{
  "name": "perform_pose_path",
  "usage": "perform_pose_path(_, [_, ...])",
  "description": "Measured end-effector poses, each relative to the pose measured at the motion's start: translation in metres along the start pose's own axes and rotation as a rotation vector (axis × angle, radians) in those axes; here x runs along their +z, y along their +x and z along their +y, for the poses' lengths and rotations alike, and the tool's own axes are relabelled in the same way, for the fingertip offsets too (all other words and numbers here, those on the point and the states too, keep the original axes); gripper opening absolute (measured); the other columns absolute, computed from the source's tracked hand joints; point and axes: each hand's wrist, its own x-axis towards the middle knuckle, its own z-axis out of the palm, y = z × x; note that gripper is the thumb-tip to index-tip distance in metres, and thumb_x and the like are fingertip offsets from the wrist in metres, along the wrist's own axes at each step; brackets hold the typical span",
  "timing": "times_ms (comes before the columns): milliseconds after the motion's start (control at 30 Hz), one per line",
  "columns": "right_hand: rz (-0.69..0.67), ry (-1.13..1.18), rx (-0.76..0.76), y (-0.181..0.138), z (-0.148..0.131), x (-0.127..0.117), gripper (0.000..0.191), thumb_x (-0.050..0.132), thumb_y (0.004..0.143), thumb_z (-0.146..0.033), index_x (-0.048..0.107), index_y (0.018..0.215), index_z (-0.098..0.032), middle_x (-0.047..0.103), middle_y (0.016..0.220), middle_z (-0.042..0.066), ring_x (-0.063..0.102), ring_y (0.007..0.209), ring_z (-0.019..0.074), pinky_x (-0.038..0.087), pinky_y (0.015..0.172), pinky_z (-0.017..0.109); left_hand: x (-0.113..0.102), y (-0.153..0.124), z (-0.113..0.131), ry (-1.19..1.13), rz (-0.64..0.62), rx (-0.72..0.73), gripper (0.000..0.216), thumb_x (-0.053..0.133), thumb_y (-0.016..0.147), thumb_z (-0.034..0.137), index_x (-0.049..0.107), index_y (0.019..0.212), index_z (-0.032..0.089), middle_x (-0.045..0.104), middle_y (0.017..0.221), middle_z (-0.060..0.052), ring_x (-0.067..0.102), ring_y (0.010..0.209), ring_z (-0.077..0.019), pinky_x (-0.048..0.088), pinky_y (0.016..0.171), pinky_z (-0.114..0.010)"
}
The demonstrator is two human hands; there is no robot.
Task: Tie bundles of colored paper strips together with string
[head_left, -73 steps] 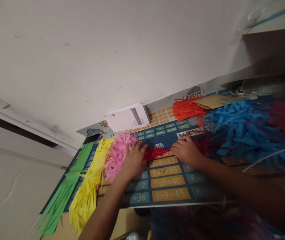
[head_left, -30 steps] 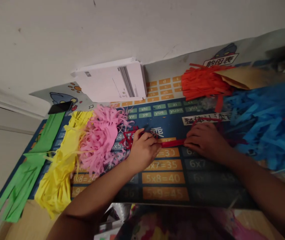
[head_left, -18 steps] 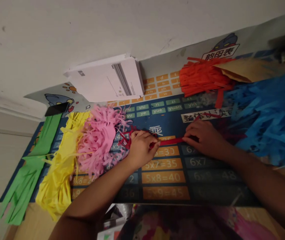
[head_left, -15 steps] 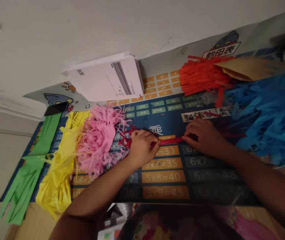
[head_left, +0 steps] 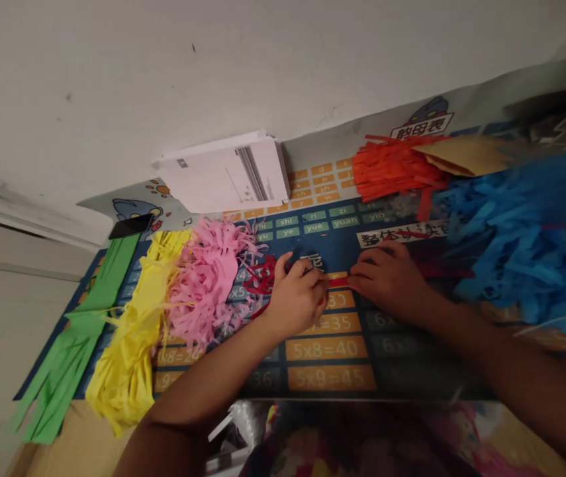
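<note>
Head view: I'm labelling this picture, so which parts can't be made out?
All in the head view:
Narrow red paper strip: stretches hidden by the left hand and right hand.
Blue fringed paper heap: cut off by the right edge.
Flat white rectangular pack: finest print too small to read.
Dark blue printed chart: some sums hidden by the right forearm.
</note>
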Motion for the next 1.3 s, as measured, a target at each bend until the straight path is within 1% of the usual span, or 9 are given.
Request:
perform_pose_path(100, [-0.006, -0.032, -0.003, 0.003, -0.003, 0.002, 0.02, 0.057, 0.096, -0.019, 0.068, 0.081, -0.022, 0.072, 0.083, -0.002, 0.056, 0.095, 0.0188, 0.027, 0.098, 0.042, 0.002, 0.001, 0.003, 0.025, 0.037, 0.01, 0.017, 0.06, 0.093, 0.035, 0.072, 0.1, 0.024, 0.073, 0.09, -0.002, 0.057, 0.103, -0.0242, 0.02, 0.111, -0.057])
perform_pose_path(233, [0.038, 0.006, 0.087, 0.005, -0.009, 0.004, 0.015, 0.06, 0.095, -0.024, 0.067, 0.082, -0.024, 0.072, 0.088, -0.002, 0.057, 0.094, 0.019, 0.029, 0.094, 0.042, 0.007, 0.002, 0.004, 0.07, 0.109, 0.021, 0.014, 0.057, 0.096, 0.027, 0.071, 0.092, 0.026, 0.073, 0.085, 0.001, 0.058, 0.099, -0.0196, 0.021, 0.11, -0.053])
perform_pose_path(333, [0.023, -0.028, 0.074, 0.006, -0.019, 0.005, 0.009, 0.06, 0.094, -0.024, 0.068, 0.092, -0.023, 0.072, 0.093, -0.001, 0.057, 0.096, 0.0196, 0.028, 0.097, 0.044, 0.011, 0.001, 0.004, 0.069, 0.166, 0.016, 0.013, 0.059, 0.095, 0.024, 0.07, 0.088, 0.027, 0.071, 0.083, 0.004, 0.058, 0.096, -0.0173, 0.021, 0.11, -0.051])
perform_pose_path(400, [-0.01, -0.061, 0.037, 0.006, -0.024, 0.005, 0.016, 0.054, 0.096, -0.016, 0.067, 0.092, -0.022, 0.072, 0.088, 0.0, 0.057, 0.092, 0.0182, 0.027, 0.099, 0.043, 0.014, -0.001, 0.005, 0.061, 0.174, 0.0, 0.014, 0.059, 0.096, 0.023, 0.07, 0.088, 0.027, 0.07, 0.082, 0.005, 0.057, 0.094, -0.0161, 0.022, 0.11, -0.048])
perform_pose_path(700, [-0.039, 0.014, 0.043, -0.011, -0.001, -0.003, 0.024, 0.051, 0.098, -0.017, 0.071, 0.09, -0.028, 0.074, 0.09, -0.002, 0.059, 0.091, 0.0178, 0.03, 0.093, 0.042, 0.01, -0.016, -0.008, 0.0, 0.032, 0.03, 0.02, 0.053, 0.099, 0.022, 0.07, 0.105, 0.028, 0.071, 0.089, 0.002, 0.056, 0.098, -0.0169, 0.026, 0.108, -0.044])
perform_pose_path(833, [-0.089, 0.149, 0.13, -0.015, 0.014, 0.001, 0.021, 0.058, 0.095, -0.027, 0.073, 0.08, -0.026, 0.072, 0.087, 0.0, 0.06, 0.087, 0.0196, 0.031, 0.085, 0.042, 0.008, -0.016, -0.011, -0.099, 0.039, -0.021, 0.017, 0.057, 0.095, 0.023, 0.073, 0.097, 0.028, 0.072, 0.087, 0.0, 0.056, 0.096, -0.0185, 0.028, 0.105, -0.044])
perform_pose_path(1067, [-0.19, 0.359, 0.261, -0.02, 0.027, 0.008, 0.023, 0.057, 0.094, -0.035, 0.075, 0.084, -0.026, 0.069, 0.091, 0.003, 0.06, 0.089, 0.0207, 0.031, 0.086, 0.042, 0.004, -0.013, -0.014, -0.328, -0.027, -0.16, 0.011, 0.064, 0.088, 0.028, 0.074, 0.091, 0.025, 0.073, 0.093, -0.002, 0.059, 0.096, -0.0195, 0.034, 0.093, -0.042])
perform_pose_path(1167, [-0.204, 0.397, 0.299, -0.02, 0.028, 0.008, 0.022, 0.058, 0.093, -0.037, 0.074, 0.083, -0.025, 0.068, 0.091, 0.004, 0.06, 0.09, 0.0213, 0.033, 0.086, 0.042, 0.004, -0.012, -0.014, -0.356, -0.049, -0.226, 0.015, 0.065, 0.09, 0.037, 0.075, 0.089, 0.025, 0.073, 0.094, -0.002, 0.059, 0.096, -0.0202, 0.033, 0.093, -0.043])
perform_pose_path(1300, [-0.213, 0.397, 0.329, -0.018, 0.027, 0.008, 0.021, 0.06, 0.09, -0.036, 0.07, 0.079, -0.023, 0.067, 0.089, 0.004, 0.059, 0.089, 0.0218, 0.034, 0.085, 0.041, 0.007, -0.01, -0.01, -0.316, -0.033, -0.264, 0.017, 0.061, 0.092, 0.034, 0.073, 0.085, 0.024, 0.073, 0.09, -0.002, 0.059, 0.094, -0.0211, 0.032, 0.091, -0.044])
